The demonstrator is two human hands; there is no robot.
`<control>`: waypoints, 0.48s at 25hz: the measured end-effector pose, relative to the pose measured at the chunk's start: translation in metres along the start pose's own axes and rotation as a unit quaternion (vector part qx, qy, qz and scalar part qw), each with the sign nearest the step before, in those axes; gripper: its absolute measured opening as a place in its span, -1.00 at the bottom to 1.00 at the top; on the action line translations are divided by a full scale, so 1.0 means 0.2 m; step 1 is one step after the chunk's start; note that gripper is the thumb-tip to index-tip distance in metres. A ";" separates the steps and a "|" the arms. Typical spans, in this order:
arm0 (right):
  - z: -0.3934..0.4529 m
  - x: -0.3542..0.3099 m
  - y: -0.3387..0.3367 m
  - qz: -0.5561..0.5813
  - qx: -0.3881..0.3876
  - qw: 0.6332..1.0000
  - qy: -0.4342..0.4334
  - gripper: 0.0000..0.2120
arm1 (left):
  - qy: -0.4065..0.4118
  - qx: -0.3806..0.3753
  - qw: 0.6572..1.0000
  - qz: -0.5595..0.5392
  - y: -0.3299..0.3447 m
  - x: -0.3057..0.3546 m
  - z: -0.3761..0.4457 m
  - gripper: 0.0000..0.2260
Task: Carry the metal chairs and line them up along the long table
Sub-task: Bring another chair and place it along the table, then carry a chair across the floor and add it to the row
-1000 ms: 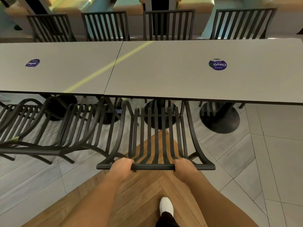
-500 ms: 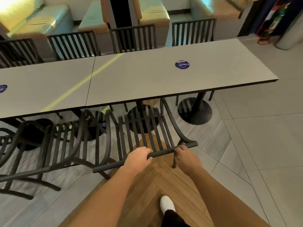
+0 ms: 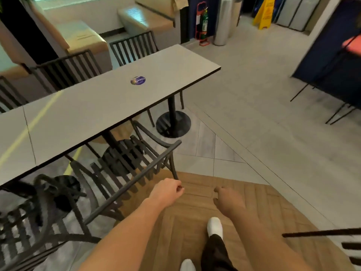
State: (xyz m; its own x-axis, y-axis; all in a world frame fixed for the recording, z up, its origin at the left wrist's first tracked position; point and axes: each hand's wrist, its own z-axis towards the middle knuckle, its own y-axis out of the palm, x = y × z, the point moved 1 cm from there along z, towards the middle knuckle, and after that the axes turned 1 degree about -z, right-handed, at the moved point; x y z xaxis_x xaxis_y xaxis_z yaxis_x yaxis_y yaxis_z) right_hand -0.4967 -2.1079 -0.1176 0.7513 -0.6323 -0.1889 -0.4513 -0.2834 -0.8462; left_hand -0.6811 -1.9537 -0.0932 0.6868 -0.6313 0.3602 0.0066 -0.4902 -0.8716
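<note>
A black slatted metal chair (image 3: 136, 178) stands tucked under the near side of the long grey table (image 3: 109, 106), its back rail facing me. A second black chair (image 3: 39, 222) sits to its left along the same side. My left hand (image 3: 168, 192) hovers just behind the chair's right rear leg, fingers curled, holding nothing. My right hand (image 3: 227, 202) is further right over the wooden floor, fingers loosely apart and empty. Part of another black chair (image 3: 322, 233) shows at the lower right edge.
More black chairs (image 3: 134, 45) line the table's far side, in front of beige sofas. The table's round black base (image 3: 173, 124) is at its right end. A fire extinguisher (image 3: 204, 22), metal bin (image 3: 224, 20) and yellow floor sign (image 3: 263, 12) stand far back.
Both hands have let go of the chair's back rail and pulled away from it. My view has swung to the right, toward the table's end and the open floor.
</note>
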 end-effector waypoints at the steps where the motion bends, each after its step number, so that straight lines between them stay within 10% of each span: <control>1: -0.06 0.08 0.02 0.011 0.004 1.000 0.021 -0.55 | 0.021 -0.012 1.000 0.014 0.03 0.07 0.01 -0.74; 12: -0.67 0.97 0.10 0.104 0.066 0.966 0.229 -0.58 | 0.220 -0.118 0.966 0.065 0.37 1.04 0.11 -0.71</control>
State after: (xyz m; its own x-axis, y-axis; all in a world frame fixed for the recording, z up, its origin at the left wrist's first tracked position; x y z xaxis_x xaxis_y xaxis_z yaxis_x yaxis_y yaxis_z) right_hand -0.4243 -2.3340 -0.1052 0.3455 -0.9267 -0.1480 -0.4816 -0.0397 -0.8755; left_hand -0.5216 -2.1089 -0.0908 0.2956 -0.8653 0.4049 -0.2598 -0.4806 -0.8376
